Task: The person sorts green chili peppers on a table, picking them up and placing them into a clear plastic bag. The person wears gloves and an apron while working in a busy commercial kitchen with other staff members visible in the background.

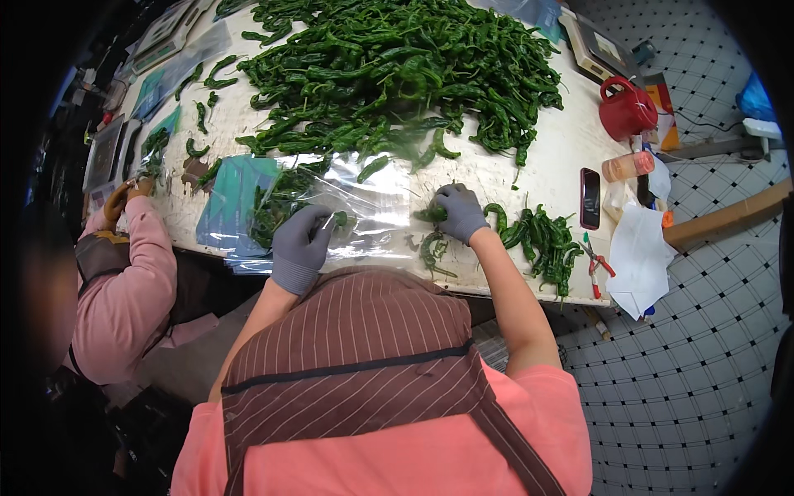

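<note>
My left hand (302,243), in a grey knit glove, is over a clear plastic bag (372,239) with a teal printed end. Green peppers (282,192) show at the bag's left part, and a small green pepper piece (340,218) pokes out by my thumb. Whether the fingers pinch it or the film is unclear. To the right of the bag, my gloved right hand (459,212) curls around a green pepper (433,214) just over the table. Several peppers (546,242) lie in a small pile to the right of that hand, and a curled one (434,253) lies below it.
A large heap of green peppers (397,74) covers the table's (577,133) far side. At right are a phone (590,198), red-handled snips (597,265), a red pitcher (628,110) and a scale (598,46). At left, a co-worker's gloved hands (127,197) are near another bag (155,149).
</note>
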Tool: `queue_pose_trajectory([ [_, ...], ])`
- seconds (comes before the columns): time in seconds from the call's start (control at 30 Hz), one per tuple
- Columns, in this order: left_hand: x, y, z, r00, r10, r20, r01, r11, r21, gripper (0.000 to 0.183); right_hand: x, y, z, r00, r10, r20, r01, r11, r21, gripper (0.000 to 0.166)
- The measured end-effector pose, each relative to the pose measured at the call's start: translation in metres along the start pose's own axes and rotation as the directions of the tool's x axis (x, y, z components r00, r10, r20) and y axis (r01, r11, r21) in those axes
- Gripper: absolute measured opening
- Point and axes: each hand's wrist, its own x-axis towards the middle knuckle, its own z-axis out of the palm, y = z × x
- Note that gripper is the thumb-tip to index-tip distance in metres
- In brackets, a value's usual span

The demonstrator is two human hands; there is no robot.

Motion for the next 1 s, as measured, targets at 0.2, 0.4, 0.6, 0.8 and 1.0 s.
queue_pose_trajectory([
  [0.2, -0.003, -0.001, -0.001, 1.0, -0.011, 0.01, 0.011, 1.0, 0.005, 0.018, 0.014, -0.009, -0.03, 0.889, 0.422, 0.179, -0.313, 0.273, 0.909, 0.031],
  [0.4, -0.002, -0.003, 0.004, 1.0, 0.002, 0.022, -0.002, 1.0, -0.013, 0.017, 0.013, -0.035, -0.056, 0.975, 0.108, 0.193, -0.111, -0.513, 0.851, 0.047],
  [0.6, 0.004, -0.001, 0.01, 0.997, -0.039, 0.069, 0.038, 0.999, 0.025, 0.02, 0.013, -0.075, -0.068, 0.991, -0.031, 0.127, -0.128, -0.44, 0.889, 0.045],
  [0.8, 0.007, -0.001, 0.014, 0.993, -0.06, 0.099, 0.055, 0.997, 0.045, 0.026, 0.02, -0.101, -0.074, 0.981, -0.025, 0.193, -0.187, -0.395, 0.899, 0.047],
  [1.0, 0.009, -0.007, 0.018, 0.998, 0.011, -0.062, -0.016, 0.996, -0.084, 0.014, 0.011, -0.121, -0.078, 0.961, -0.134, 0.241, -0.213, 0.193, 0.958, 0.035],
])
